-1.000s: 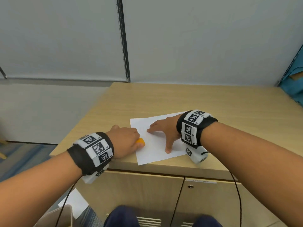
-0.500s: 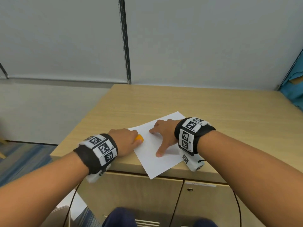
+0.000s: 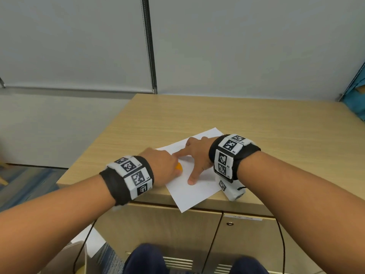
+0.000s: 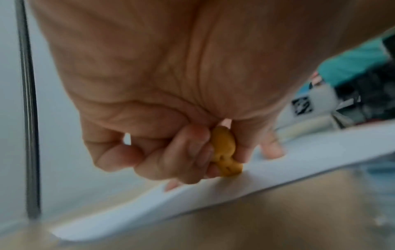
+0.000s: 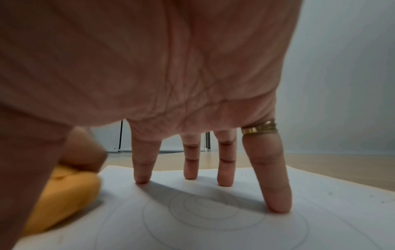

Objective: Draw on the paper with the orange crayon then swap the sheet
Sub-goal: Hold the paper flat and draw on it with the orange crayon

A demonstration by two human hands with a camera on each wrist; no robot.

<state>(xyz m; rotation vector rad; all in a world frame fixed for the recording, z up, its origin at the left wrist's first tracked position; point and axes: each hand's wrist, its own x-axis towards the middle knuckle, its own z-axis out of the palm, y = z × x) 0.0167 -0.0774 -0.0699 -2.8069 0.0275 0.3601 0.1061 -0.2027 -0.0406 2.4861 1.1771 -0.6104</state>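
A white sheet of paper [image 3: 194, 186] lies turned at an angle on the wooden cabinet top [image 3: 256, 123], one corner hanging over the front edge. My left hand [image 3: 162, 167] grips a chunky orange crayon [image 3: 179, 167] whose tip touches the sheet's left edge; the left wrist view shows the crayon [image 4: 225, 152] pinched between curled fingers. My right hand [image 3: 194, 155] rests on the paper with straight, spread fingers [image 5: 275, 191] pressing it down. Faint grey spiral lines [image 5: 213, 216] show on the paper [image 5: 299, 228] under the right palm, and the crayon [image 5: 64, 199] sits at its left.
The cabinet has two doors [image 3: 158, 232] below the top. A blue item [image 3: 355, 101] leans at the far right. A grey wall with a vertical rail [image 3: 150, 46] stands behind. Carpeted floor [image 3: 25, 186] lies to the left of the cabinet.
The paper has rotated under my right hand, so its near corner now overhangs the front edge. Both hands shifted slightly, the crayon staying at the sheet's left edge.
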